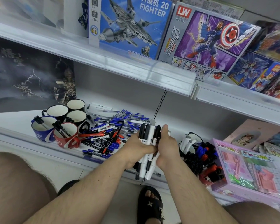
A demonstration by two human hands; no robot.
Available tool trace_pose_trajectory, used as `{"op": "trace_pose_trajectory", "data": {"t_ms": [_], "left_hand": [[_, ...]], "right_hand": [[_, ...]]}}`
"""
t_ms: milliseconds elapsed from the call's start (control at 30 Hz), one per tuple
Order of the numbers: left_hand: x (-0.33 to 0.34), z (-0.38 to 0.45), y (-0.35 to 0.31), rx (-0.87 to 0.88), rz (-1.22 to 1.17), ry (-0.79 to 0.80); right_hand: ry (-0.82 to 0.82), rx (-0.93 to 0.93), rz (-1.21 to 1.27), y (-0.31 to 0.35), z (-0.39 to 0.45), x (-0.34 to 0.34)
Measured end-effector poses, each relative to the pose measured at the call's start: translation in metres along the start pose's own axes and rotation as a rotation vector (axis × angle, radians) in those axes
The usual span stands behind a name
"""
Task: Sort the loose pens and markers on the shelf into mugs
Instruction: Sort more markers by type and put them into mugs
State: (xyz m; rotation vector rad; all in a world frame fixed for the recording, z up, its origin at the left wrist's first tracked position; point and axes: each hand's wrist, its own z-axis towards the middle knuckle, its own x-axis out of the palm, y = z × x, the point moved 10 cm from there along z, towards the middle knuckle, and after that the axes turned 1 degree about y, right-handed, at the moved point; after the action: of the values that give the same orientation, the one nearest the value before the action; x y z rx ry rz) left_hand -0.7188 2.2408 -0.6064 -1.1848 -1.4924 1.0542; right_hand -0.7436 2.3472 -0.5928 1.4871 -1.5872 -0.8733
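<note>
Both hands grip one bundle of black-and-white markers [149, 139] held upright over the shelf's front edge. My left hand [138, 148] wraps it from the left, my right hand [166, 146] from the right. A heap of loose blue, red and black pens [110, 131] lies on the white shelf [23, 125] to the left. Beside the heap stand a blue mug [42, 132] and a red mug [66, 138], each with a black marker in it, and three empty black mugs [57, 111]. A black mug [188, 145] with white markers stands right of my hands.
A mug of blue, red and black markers [205, 151] and a red mug [212, 175] sit at the right, next to a pink toy box [249, 168]. Toy boxes [132, 21] fill the upper shelf, whose front rail [152, 75] overhangs. My knees and sandalled feet are below.
</note>
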Motion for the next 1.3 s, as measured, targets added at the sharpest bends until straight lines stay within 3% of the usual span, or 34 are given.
{"op": "trace_pose_trajectory", "data": {"t_ms": [100,167,233,367,567,800,1033,1300], "left_hand": [[-0.004,-0.001,0.006,-0.027,-0.034,-0.023],[-0.004,-0.001,0.007,-0.025,-0.041,-0.016],[-0.006,0.0,0.006,-0.026,-0.013,-0.023],[0.005,0.0,-0.004,0.019,0.052,0.015],[0.004,-0.004,-0.016,0.101,0.048,-0.055],[0.008,-0.003,-0.018,0.077,-0.059,-0.057],[0.033,-0.011,0.004,-0.137,-0.342,0.205],[0.04,-0.006,0.022,-0.285,-0.653,0.098]], "right_hand": [[-0.123,-0.182,0.059,0.027,-0.001,-0.019],[-0.171,-0.4,-0.12,0.063,-0.011,-0.029],[-0.06,-0.553,-0.384,0.089,-0.025,-0.016],[0.241,-0.569,-0.773,0.078,-0.035,0.02],[0.162,-0.643,-0.916,0.078,-0.035,0.024],[0.092,-0.669,-0.86,0.086,-0.037,0.021],[0.199,-0.499,-0.599,0.072,-0.02,0.013],[0.171,-0.383,-0.324,0.063,-0.006,0.003]]}}
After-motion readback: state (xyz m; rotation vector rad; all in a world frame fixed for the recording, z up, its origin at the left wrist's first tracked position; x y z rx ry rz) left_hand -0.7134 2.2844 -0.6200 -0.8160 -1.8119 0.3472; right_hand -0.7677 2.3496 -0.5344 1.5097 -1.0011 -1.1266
